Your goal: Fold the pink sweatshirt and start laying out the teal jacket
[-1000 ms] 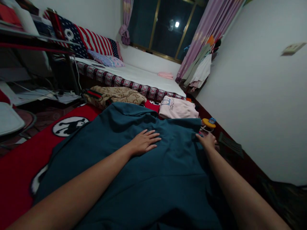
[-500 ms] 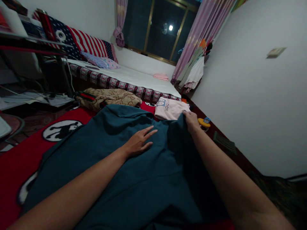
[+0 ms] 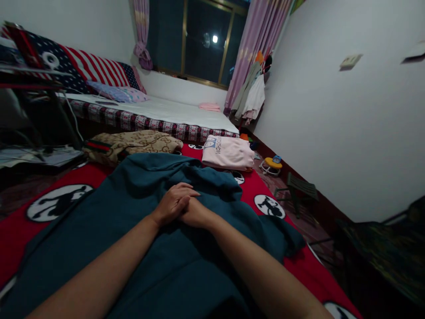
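Note:
A dark teal shirt [image 3: 133,195] lies spread and partly folded over a red patterned blanket, with a sleeve-like end [image 3: 288,232] reaching out to the right. My left hand [image 3: 172,201] rests on the middle of it, fingers stretched toward the right and lapping over my other hand. Close against it, my right hand [image 3: 195,212] is closed on the shirt's fabric; its fingertips are mostly hidden beneath the left hand. Both forearms cross the shirt from below.
The red blanket [image 3: 89,170] carries black and white round prints. Beyond the shirt lie a folded tan patterned garment [image 3: 142,144] and a folded pale pink top [image 3: 229,153]. A yellow-seated stool [image 3: 272,163] and a dark green folding stool [image 3: 302,186] stand to the right.
My right hand has carried its edge of the shirt leftward to the middle, meeting my left hand. More red blanket shows at right. The view has shifted slightly right.

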Available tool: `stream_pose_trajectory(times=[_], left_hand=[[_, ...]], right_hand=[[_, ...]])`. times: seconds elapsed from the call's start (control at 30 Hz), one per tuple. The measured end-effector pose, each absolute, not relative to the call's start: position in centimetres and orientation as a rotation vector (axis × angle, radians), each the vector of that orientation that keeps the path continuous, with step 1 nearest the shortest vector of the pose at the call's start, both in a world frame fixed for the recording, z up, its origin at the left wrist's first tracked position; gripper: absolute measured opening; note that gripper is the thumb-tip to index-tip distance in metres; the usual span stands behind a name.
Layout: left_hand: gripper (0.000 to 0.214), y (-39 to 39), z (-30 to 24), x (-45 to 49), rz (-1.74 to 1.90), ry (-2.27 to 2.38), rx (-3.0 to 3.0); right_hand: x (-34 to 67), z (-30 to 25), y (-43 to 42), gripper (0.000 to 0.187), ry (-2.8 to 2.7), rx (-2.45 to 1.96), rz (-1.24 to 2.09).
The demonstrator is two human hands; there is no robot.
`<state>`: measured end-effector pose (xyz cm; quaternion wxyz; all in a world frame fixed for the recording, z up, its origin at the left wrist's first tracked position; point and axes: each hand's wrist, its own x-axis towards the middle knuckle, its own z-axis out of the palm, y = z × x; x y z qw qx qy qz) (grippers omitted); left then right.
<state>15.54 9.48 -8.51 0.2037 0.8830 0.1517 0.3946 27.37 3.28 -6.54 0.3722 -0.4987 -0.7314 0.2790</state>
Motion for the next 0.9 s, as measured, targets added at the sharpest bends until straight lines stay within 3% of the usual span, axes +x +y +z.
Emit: stream_pose_trajectory(times=[0.1,0.27,0.37,0.67,0.8,0.9], left_hand=[[0.057,10.0,-8.9,16.0,1.010,0.588,2.376],[0.042,10.4,-9.3,16.6,0.916,0.748,2.480],[0.041,10.3,-9.4,16.7,0.920,0.760,2.544],[0.049,8.5,-7.8,16.1,1.326,0.426,2.507],[0.050,8.8,-7.9,16.0,1.141,0.507,2.684],[0.052,9.3,-8.2,16.2,1.027,0.727,2.770]], right_hand=[[30.8,-4.6,2.9,0.023,-1.816,-1.488,0.607],[36.6,-2.5,2.3,0.022,-1.571,-2.218,0.125],[37.6,-3.4,2.3,0.034,-1.590,-2.392,0.143],[30.9,-6.6,1.8,0.033,-1.968,-1.651,0.350],[30.7,-4.7,1.2,0.028,-2.154,-1.639,0.410],[33.9,-2.7,1.5,0.025,-1.848,-1.765,0.290]])
